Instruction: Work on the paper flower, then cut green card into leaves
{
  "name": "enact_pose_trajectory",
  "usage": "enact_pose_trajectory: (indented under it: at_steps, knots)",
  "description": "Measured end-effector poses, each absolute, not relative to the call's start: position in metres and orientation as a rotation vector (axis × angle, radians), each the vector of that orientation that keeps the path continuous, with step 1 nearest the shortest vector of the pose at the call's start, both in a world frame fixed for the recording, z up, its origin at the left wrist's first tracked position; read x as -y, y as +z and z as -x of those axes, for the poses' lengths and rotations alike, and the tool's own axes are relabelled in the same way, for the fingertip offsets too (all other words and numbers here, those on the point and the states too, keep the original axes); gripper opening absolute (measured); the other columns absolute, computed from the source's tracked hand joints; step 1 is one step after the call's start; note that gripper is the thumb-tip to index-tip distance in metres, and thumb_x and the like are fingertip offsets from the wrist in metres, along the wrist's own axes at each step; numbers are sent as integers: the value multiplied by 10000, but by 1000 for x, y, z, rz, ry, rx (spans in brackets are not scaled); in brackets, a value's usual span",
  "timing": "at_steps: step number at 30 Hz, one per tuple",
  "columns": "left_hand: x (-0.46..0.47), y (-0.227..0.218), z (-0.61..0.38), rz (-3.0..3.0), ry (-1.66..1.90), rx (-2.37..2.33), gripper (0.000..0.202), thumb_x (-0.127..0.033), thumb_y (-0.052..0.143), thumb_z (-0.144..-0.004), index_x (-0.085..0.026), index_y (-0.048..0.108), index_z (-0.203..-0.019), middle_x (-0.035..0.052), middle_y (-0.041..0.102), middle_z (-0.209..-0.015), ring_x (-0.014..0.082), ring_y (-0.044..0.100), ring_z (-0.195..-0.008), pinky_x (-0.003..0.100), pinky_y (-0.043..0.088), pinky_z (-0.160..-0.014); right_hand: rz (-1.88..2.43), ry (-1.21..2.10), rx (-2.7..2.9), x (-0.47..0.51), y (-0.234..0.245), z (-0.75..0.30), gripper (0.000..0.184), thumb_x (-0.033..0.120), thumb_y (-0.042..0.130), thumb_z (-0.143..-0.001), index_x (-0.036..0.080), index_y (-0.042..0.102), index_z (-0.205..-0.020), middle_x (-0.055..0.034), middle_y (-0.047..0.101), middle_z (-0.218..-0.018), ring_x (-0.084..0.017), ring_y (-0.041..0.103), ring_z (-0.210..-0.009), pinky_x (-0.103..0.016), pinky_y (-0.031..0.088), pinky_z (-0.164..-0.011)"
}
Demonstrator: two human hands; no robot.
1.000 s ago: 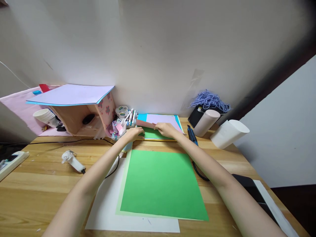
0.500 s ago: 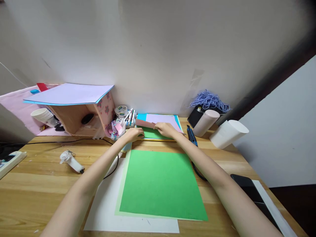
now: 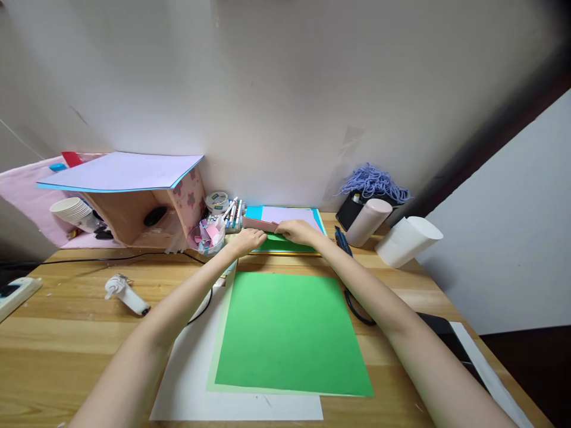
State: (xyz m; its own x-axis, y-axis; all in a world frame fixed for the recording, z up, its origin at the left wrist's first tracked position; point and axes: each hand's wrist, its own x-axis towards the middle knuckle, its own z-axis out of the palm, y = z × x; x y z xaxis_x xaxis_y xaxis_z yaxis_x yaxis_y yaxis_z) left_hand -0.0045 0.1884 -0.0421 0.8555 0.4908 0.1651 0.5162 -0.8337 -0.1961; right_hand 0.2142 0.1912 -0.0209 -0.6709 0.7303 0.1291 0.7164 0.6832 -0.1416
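Plain grey wall (image 3: 276, 107) behind a light wooden desk (image 3: 66, 356) with visible grain, a thin scuff (image 3: 80, 115) at left, a faint patch (image 3: 352, 136) at right, a dark slanting strip (image 3: 484, 142) beside a smooth pale panel (image 3: 513, 238), soft uneven light

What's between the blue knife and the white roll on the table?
In the head view, a pink cylinder is between the knife and the white roll.

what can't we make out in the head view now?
Head view:
Left hand: exact contact, too small to tell.
Right hand: grip on pink sheet, partly hidden by the hand itself.
White sheet: much covered by front green sheet.
White power strip: cut off by left edge.
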Motion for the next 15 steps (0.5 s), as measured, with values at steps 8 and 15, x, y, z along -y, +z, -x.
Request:
enact_pose_trajectory:
  at_steps: [8,15]
  knots:
    - [-137,-19,9,2800,-261,718,224,-100,313,-878,-153,531,-873,84,617,-840,161,593,-762,291,459,-705,1170,81,2800,-214,8,-218,354,43,449,-754,216,637,-1000,-42,651,-1053,-170,587,-908,-229,387,-743]
    - [-4,-33,43,2929,-595,552,247,-144,334,-871,-182,517,-1033,105,651,-923,149,623,-828,270,511,-698,1166,61,2839,-205,6,-219,400,4,411,-766,227,603,-1038,-40,635,-1076,-173,588,-927,-237,394,-735]
